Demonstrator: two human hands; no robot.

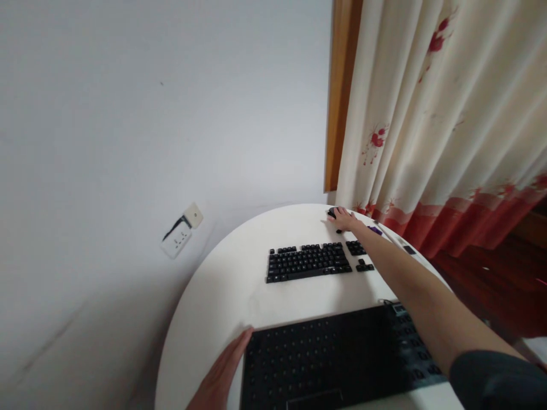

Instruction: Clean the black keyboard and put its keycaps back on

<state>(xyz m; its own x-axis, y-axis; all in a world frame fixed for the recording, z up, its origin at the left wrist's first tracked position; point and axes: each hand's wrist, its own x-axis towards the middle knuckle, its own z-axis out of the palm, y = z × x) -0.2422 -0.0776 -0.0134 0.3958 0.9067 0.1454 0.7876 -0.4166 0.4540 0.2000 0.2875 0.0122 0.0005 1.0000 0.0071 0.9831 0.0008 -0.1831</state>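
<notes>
My right hand (pixel 345 219) reaches to the far edge of the round white table, its fingers closed over a small black object (pixel 332 212) whose kind I cannot make out. Near me lies a black keyboard base (pixel 363 347), its keycaps off across much of it. My left hand (pixel 224 370) rests with fingers stretched out along the base's left edge. Between base and wall, loose black keycaps (pixel 307 262) lie in keyboard order, with smaller groups of keycaps (pixel 355 248) to their right. My right forearm covers part of the base and the area beyond those groups.
The white table (pixel 200 319) stands against a pale wall with a socket (pixel 176 239). Beside my right wrist is a purple item (pixel 375 230). A long pale strip with a dark patch (pixel 409 249) lies along the right rim. Flowered curtains (pixel 397 142) hang behind.
</notes>
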